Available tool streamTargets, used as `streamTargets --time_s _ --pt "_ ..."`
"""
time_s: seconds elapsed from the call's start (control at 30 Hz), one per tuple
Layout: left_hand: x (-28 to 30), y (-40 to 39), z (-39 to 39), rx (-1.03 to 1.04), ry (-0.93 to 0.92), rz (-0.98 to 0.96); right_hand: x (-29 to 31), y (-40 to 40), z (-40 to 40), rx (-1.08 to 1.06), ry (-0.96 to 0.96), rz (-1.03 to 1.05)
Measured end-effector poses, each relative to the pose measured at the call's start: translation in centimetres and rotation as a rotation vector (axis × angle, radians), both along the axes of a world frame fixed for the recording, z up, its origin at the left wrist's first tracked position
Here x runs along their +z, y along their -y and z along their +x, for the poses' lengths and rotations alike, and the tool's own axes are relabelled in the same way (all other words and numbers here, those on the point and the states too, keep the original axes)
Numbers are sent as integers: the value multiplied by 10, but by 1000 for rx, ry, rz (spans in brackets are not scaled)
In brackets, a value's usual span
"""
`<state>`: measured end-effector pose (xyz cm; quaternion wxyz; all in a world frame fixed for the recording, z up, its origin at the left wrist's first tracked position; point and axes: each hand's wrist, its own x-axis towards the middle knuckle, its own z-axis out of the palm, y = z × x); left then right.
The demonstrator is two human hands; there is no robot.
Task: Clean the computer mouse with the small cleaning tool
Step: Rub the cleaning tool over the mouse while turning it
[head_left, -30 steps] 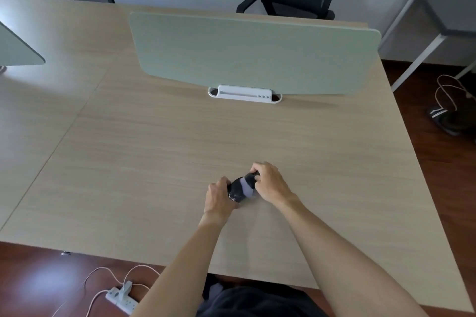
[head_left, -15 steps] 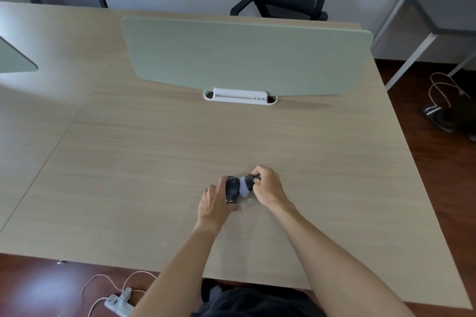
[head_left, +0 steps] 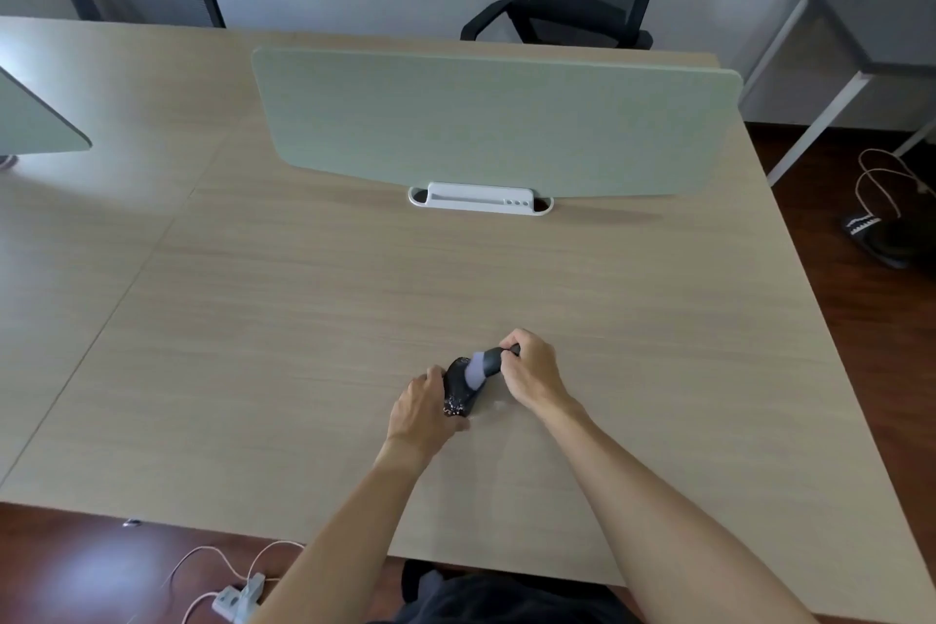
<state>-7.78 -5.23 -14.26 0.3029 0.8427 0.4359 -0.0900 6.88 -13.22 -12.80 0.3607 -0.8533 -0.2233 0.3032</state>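
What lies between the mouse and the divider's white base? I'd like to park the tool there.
Only bare desk between the mouse and the white base, per the head view.

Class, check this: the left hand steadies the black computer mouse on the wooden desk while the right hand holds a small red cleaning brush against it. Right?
Not quite. The small cleaning brush is grey with pale bristles, not red, as the head view shows. The rest stands.

Both my forearms reach forward from the bottom edge, converging mid-frame | my left hand (head_left: 420, 408): back up, fingers curled round what it grips, thumb side toward the right hand | my right hand (head_left: 532, 370): wrist bent inward, fingers curled and pinching | the two hands sit near each other, not touching
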Motion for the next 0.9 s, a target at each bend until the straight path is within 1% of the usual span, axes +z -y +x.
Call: streamTargets --time_s 0.1,0.17,0.23,0.33,0.4,0.5,0.57,0.63,0.77,0.83,0.9 --pt "2 2 3 28 -9 -9 6 -14 -3 104 -115 -34" --pt "4 2 5 34 -20 -18 5 -18 -5 139 -119 -85" --pt "6 2 6 30 -32 -12 8 -19 -3 142 -38 -151" --pt "7 2 6 29 -45 -4 16 -21 2 159 149 -264" --pt "8 2 6 48 -42 -15 20 -25 3 156 159 -214" --pt "7 3 5 72 -31 -41 22 -36 -1 151 18 -114" --pt "7 3 5 90 -21 -57 17 -39 -1 190 -50 -147" --pt "8 3 6 88 -31 -52 14 -37 3 196 -39 -216" --pt "9 4 7 85 -48 -41 20 -34 14 182 124 -363" --pt "10 4 7 89 -50 -45 25 -38 14 175 128 -326" --pt "10 4 9 92 -52 -52 27 -45 11 183 54 -258"
